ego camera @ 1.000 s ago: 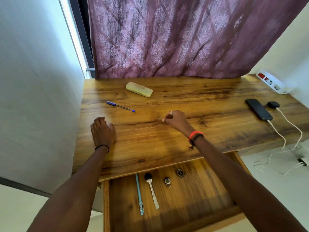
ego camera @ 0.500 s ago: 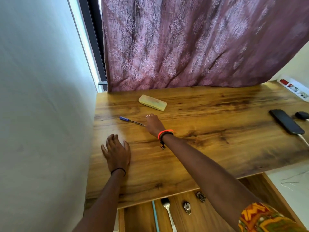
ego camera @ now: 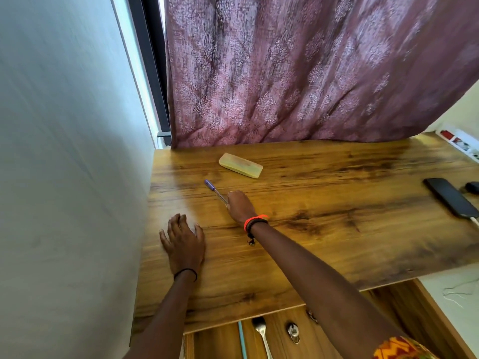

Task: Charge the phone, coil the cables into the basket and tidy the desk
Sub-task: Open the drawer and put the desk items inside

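A blue-capped pen point(ego camera: 215, 190) lies on the wooden desk point(ego camera: 324, 203), left of centre. My right hand point(ego camera: 239, 206) grips the pen's near end, its fingers curled over it. Flat on the desk near the left edge rests my left hand point(ego camera: 183, 240), fingers spread. A pale yellow case point(ego camera: 240, 165) sits beyond the pen, close to the curtain. At the far right lies the black phone point(ego camera: 450, 196) with a white cable plugged into its near end. No basket is in view.
A white wall runs along the desk's left side and a purple curtain point(ego camera: 298, 73) hangs behind it. A power strip point(ego camera: 461, 146) sits at the back right corner. The drawer point(ego camera: 337, 332) below the desk stands open with a spoon point(ego camera: 260, 332) and small items inside.
My right hand reached left across the desk to the pen and has closed on its near end; the pen has turned more upright. My left hand stayed flat.
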### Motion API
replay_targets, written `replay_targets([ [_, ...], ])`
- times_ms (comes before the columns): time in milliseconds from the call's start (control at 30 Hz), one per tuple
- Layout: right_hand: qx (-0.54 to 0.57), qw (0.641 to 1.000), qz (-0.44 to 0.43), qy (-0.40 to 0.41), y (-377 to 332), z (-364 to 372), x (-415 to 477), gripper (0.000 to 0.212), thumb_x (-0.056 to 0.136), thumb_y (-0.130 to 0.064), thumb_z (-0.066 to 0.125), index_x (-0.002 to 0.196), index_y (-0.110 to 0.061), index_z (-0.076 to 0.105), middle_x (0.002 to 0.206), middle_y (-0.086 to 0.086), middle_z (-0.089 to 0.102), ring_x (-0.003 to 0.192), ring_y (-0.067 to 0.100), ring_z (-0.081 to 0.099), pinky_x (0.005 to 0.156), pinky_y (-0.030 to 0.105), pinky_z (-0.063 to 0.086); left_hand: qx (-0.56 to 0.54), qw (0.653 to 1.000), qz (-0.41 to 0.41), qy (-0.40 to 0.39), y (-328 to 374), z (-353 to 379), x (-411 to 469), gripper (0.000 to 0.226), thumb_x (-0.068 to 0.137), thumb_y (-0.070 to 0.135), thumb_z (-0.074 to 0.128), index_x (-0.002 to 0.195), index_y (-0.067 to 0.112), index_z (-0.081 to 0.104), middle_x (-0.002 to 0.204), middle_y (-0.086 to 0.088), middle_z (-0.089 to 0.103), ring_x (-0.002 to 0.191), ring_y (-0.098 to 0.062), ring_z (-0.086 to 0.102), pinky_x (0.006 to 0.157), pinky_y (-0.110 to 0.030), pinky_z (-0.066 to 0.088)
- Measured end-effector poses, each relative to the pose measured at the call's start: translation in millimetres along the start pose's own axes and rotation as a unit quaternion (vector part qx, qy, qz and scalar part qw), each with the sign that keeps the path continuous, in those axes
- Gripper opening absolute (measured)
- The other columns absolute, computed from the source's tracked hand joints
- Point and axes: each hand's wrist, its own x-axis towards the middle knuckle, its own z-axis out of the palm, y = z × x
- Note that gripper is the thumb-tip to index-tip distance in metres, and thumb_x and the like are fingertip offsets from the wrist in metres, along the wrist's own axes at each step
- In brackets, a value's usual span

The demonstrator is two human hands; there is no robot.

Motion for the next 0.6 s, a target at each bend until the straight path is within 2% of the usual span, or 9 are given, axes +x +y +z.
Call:
replay_targets([
  [67, 0.022, 0.999, 0.027, -0.014, 6, -5, -10, 0.008, 0.089, -0.005, 0.054, 0.093, -0.001, 0.06, 0.101, 0.019, 0.062, 0.095, 0.033, 0.059, 0.072, 0.036, 0.045, -0.002, 1.0, 0.002, -0.003, -1, 1, 0, 0.042, 0.091, 0.031, 0.05, 0.128, 0.011, 0.048, 0.135, -0.008, 0.046, 0.131, -0.025, 0.04, 0.112, -0.051, 0.02],
  [267, 0.053, 0.995, 0.077, -0.046, 39, -19, -58, 0.013, 0.087, -0.012, 0.059, 0.096, -0.002, 0.06, 0.098, 0.017, 0.063, 0.09, 0.032, 0.061, 0.074, 0.04, 0.051, -0.022, 1.0, 0.009, 0.014, -1, 0, 1, 0.038, 0.089, 0.026, 0.054, 0.123, 0.01, 0.051, 0.131, -0.011, 0.049, 0.127, -0.029, 0.042, 0.11, -0.053, 0.02],
  [367, 0.093, 0.99, 0.093, -0.051, 56, -31, -91, 0.009, 0.084, -0.013, 0.063, 0.083, -0.007, 0.057, 0.089, 0.016, 0.063, 0.082, 0.028, 0.06, 0.072, 0.039, 0.05, -0.043, 0.999, 0.008, 0.014, -1, -1, 1, 0.037, 0.09, 0.024, 0.054, 0.123, 0.008, 0.052, 0.131, -0.012, 0.05, 0.125, -0.03, 0.044, 0.111, -0.052, 0.019],
  [500, 0.156, 0.976, 0.147, -0.035, 84, -44, -138, 0.027, 0.076, -0.008, 0.067, 0.061, -0.017, 0.046, 0.076, 0.009, 0.063, 0.079, 0.026, 0.063, 0.07, 0.037, 0.051, -0.058, 0.998, 0.023, 0.018, 0, -4, -4, 0.035, 0.089, 0.02, 0.055, 0.12, 0.005, 0.053, 0.127, -0.013, 0.051, 0.12, -0.033, 0.048, 0.111, -0.051, 0.021],
  [600, 0.172, 0.969, 0.169, -0.054, 107, -58, -177, 0.019, 0.074, -0.011, 0.071, 0.07, -0.014, 0.053, 0.076, 0.002, 0.06, 0.079, 0.02, 0.062, 0.07, 0.031, 0.05, -0.06, 0.997, 0.039, 0.013, -1, -7, -5, 0.035, 0.089, 0.018, 0.055, 0.121, 0.004, 0.051, 0.126, -0.015, 0.051, 0.12, -0.035, 0.047, 0.111, -0.052, 0.022],
])
